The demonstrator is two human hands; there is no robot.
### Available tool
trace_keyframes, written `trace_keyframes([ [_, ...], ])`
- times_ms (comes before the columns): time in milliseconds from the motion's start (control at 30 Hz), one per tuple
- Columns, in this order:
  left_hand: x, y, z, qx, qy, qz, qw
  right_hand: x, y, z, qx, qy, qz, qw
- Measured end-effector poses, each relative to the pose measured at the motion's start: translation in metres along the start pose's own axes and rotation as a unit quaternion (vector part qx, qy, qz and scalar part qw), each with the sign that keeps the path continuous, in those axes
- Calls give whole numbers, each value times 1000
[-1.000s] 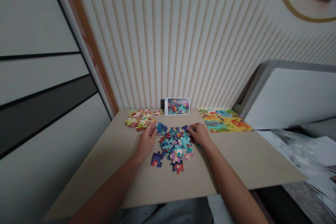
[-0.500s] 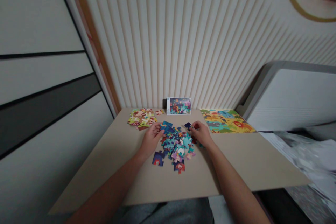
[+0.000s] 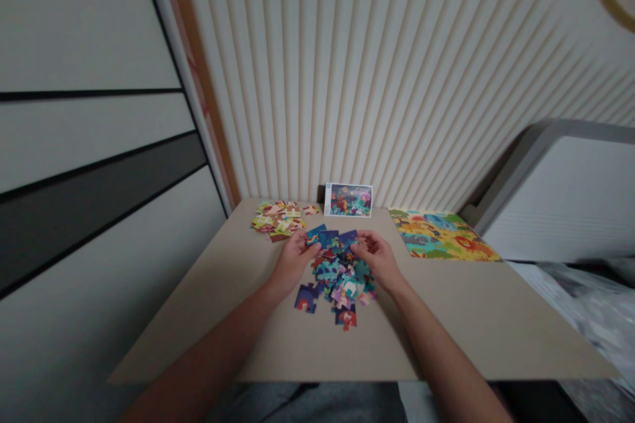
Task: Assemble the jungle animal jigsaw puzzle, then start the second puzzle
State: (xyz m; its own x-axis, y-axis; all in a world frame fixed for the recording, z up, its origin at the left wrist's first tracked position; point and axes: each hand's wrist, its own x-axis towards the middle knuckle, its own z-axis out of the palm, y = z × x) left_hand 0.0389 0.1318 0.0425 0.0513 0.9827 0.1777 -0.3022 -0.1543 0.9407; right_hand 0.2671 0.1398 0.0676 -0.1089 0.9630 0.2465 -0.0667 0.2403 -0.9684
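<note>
Centrally, left hand (image 3: 292, 259) pinches flat blue jigsaw pieces (image 3: 328, 238), right hand (image 3: 380, 258) pinches one dark-blue jigsaw piece (image 3: 348, 238) alongside, near a loose multicoloured jigsaw heap (image 3: 342, 275).

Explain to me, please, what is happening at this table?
A person is handling jigsaw pieces with both bare hands. The left hand holds flat blue jigsaw pieces, and the right hand holds a dark-blue jigsaw piece beside them; whether they interlock, I cannot tell. Just nearer the person lies a loose teal-and-purple pile of pieces on the beige table. Behind stands a white-bordered rectangular picture card; to its right lies a flat yellow animal picture.
</note>
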Motion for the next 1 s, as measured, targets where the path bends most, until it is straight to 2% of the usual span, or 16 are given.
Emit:
trace_keyframes([
  [200,-6,3,6,-9,-35,-41,999,-4,2,11,29,-39,31,998],
  [400,-6,2,4,-11,-30,-56,998,3,3,-1,46,48,13,998],
  [533,-5,2,3,-2,-25,-59,998,6,4,-10,63,70,31,995],
  [767,-4,-2,2,7,-34,-48,998,2,5,-5,39,12,17,999],
  [1000,-10,1,10,1,-60,-52,997,-4,4,6,4,-35,24,999],
])
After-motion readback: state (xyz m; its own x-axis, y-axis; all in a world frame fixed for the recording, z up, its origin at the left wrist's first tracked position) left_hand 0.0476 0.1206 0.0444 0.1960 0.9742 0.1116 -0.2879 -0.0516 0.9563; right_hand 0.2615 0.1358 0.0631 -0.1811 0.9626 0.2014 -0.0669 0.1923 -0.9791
